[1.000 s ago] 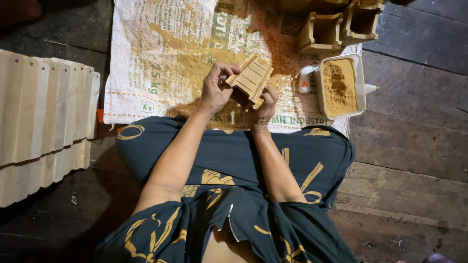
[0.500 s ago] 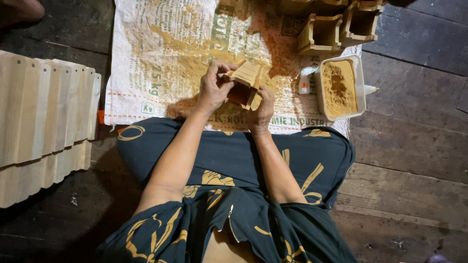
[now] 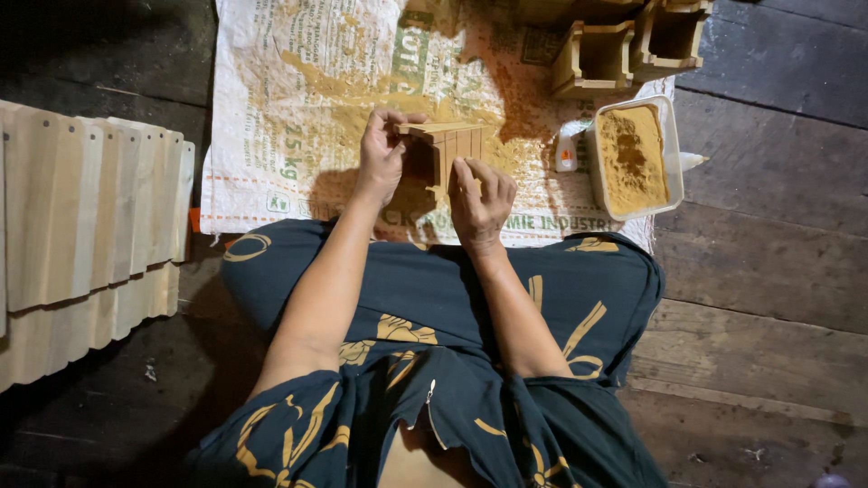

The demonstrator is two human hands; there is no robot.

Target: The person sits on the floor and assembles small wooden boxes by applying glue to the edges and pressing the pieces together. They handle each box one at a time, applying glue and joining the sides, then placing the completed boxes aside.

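Small wooden box, open side toward the person, held upright just above a white woven sack spread on the dark plank floor. Left hand wrapped on the box's left wall, thumb and fingertips pinching its top edge. Right hand curled against the box's lower right front, fingers bent and pressing the slatted side; cannot tell how tightly it grips. Sack dusted with yellow-brown powder around the box. Right of the box, near it: small white tube with orange spot, then a clear plastic tub filled with sawdust-like powder, both on the sack. Above the tub, two more finished wooden boxes, side by side at the sack's top right. Far left on the floor, well apart: row of pale flat wooden slats, overlapping. Person sits cross-legged in a dark patterned skirt, knees touching the sack's near edge.
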